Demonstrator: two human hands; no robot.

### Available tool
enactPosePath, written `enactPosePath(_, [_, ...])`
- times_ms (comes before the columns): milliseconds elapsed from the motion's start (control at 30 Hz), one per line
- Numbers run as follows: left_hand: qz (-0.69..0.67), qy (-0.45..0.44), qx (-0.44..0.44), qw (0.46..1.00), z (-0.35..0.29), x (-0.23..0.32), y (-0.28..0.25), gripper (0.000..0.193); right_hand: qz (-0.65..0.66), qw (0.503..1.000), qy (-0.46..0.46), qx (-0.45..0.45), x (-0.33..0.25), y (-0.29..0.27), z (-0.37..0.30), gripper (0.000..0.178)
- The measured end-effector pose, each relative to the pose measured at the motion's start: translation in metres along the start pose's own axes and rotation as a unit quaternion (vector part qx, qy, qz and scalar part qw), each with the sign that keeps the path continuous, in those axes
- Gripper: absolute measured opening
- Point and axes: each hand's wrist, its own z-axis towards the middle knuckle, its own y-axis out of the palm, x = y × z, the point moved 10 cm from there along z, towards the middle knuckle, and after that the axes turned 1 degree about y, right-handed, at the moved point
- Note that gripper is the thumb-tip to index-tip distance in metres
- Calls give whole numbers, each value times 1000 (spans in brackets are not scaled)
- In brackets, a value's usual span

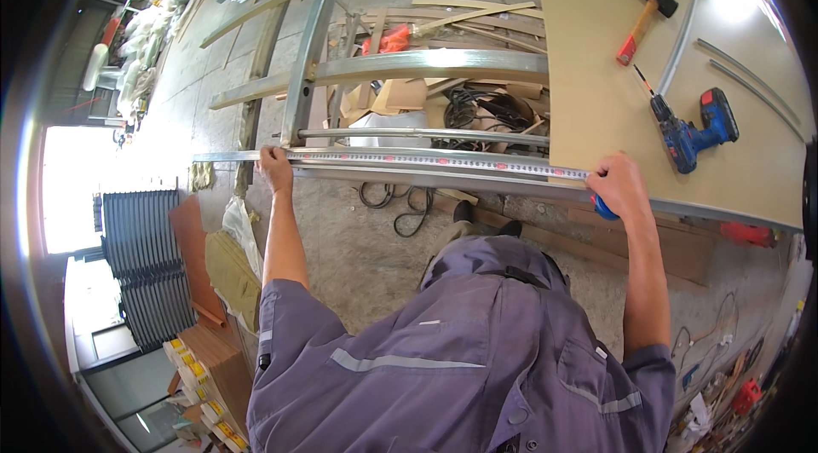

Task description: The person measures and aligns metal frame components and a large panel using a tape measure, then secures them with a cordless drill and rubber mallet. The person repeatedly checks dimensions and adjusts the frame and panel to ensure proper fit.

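A tape measure's white blade [426, 161] is stretched along a long metal profile [409, 173] that runs across in front of me. At the blade's left end, my left hand [274, 170] pinches it against the profile, beside an upright metal bar [308, 69]. My right hand [617, 183] is closed round the tape measure's blue case [604, 207] at the near edge of a beige board [596, 44]. On that board, beyond my right hand, lie a blue cordless drill [692, 133] with a long bit and a mallet [649, 17] with a dark head and an orange-red handle.
Metal rails [417, 65] form an open frame; below it lie wood offcuts, a black cable coil [486, 108] and an orange bag [388, 40]. Thin grey strips [750, 82] rest on the board. Black cable [413, 213] lies on the floor near my feet. Stacked panels [145, 257] stand at left.
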Motion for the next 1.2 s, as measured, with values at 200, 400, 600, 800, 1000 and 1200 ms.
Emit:
enactPosePath(200, [22, 0, -6, 1000, -2, 4, -5, 23, 4, 1000, 8, 2, -1, 0, 0, 21])
enactPosePath(400, [31, 4, 9, 999, -4, 6, -6, 24, -5, 1000, 21, -7, -5, -5, -2, 21])
enactPosePath(600, [-14, 1, 16, 1000, -4, 4, -7, 22, 0, 999, 36, -33, -1, 0, 1, 21])
enactPosePath(800, [3, -17, 1, 1000, -4, 4, -5, 23, 17, 1000, 8, 10, 2, -1, 1, 20])
enactPosePath(1000, [1, -18, 3, 1000, -5, 8, -6, 24, 20, 1000, 6, 5, 5, 1, 1, 19])
enactPosePath(1200, [-20, -17, 3, 1000, -4, 1, -3, 24, 20, 1000, 22, -4, -2, -3, -2, 19])
